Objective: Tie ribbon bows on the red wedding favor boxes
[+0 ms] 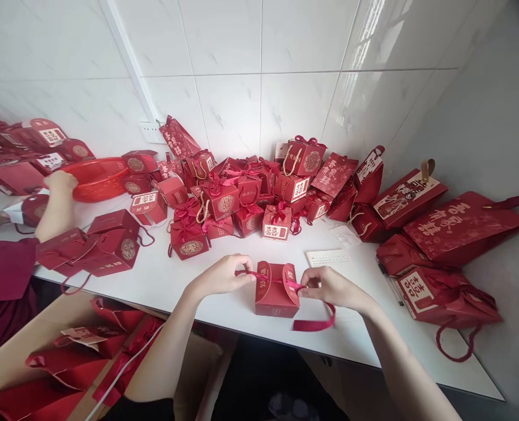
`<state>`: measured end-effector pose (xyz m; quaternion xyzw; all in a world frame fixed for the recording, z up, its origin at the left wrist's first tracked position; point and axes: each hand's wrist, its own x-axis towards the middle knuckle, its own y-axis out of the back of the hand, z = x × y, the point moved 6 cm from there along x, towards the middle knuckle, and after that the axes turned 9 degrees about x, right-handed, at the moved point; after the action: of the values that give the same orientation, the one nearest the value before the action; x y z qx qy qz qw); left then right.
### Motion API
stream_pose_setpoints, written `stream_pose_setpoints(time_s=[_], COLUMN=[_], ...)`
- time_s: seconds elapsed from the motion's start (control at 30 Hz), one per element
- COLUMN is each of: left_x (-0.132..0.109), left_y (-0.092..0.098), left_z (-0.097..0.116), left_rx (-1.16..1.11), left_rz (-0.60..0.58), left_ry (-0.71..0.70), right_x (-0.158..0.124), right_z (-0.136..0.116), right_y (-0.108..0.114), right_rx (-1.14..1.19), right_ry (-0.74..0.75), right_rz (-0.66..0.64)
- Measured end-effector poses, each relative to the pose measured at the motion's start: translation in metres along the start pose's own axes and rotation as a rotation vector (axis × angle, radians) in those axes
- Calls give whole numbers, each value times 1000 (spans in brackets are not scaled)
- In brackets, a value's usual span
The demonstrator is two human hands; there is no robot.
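Note:
A small red gift box [277, 303] with gold lettering on its curved top flaps sits near the table's front edge, between my hands. A dark red ribbon [314, 324] runs across its top, and one loose end curls on the table to the right. My left hand [227, 273] pinches the ribbon just left of the box. On the other side, my right hand [327, 286] has thumb and fingers closed on the ribbon close to the box's right flap.
Behind is a heap of red gift boxes [226, 202] against the tiled wall. Larger red boxes [465, 231] stand at right, beside a paper sheet [329, 259]. At left are a red basket [99, 178], a co-worker's arm [57, 210] and a carton of red bags [66, 365] below.

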<state>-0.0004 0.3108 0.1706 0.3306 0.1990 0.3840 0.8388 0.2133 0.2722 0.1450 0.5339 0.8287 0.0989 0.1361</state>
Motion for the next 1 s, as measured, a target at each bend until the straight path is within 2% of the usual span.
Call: stream_pose_setpoints(time_s=[0.1, 0.27, 0.33, 0.47, 0.63, 0.8, 0.9, 1.0], left_x=[6, 9, 9, 8, 2, -13, -28, -43], left_y=[-1, -13, -17, -13, 6, 28, 43, 54], left_z=[-9, -19, -18, -16, -14, -18, -14, -7], left_rx=[-171, -200, -165, -8, 250, 416, 625, 800], left_rz=[-55, -138, -118, 83, 393, 551, 688, 794], left_ry=[33, 30, 6, -25, -28, -4, -13, 10], right_x=[3, 4, 2, -4, -14, -27, -32, -32], right_z=[-6, 12, 20, 29, 24, 11, 4, -8], right_y=[9, 12, 11, 11, 16, 33, 42, 41], right_rx=[102, 420, 464, 596, 734, 946, 880, 879], right_ry=[81, -51, -73, -79, -32, 77, 120, 194], right_rz=[80, 101, 101, 107, 108, 167, 244, 257])
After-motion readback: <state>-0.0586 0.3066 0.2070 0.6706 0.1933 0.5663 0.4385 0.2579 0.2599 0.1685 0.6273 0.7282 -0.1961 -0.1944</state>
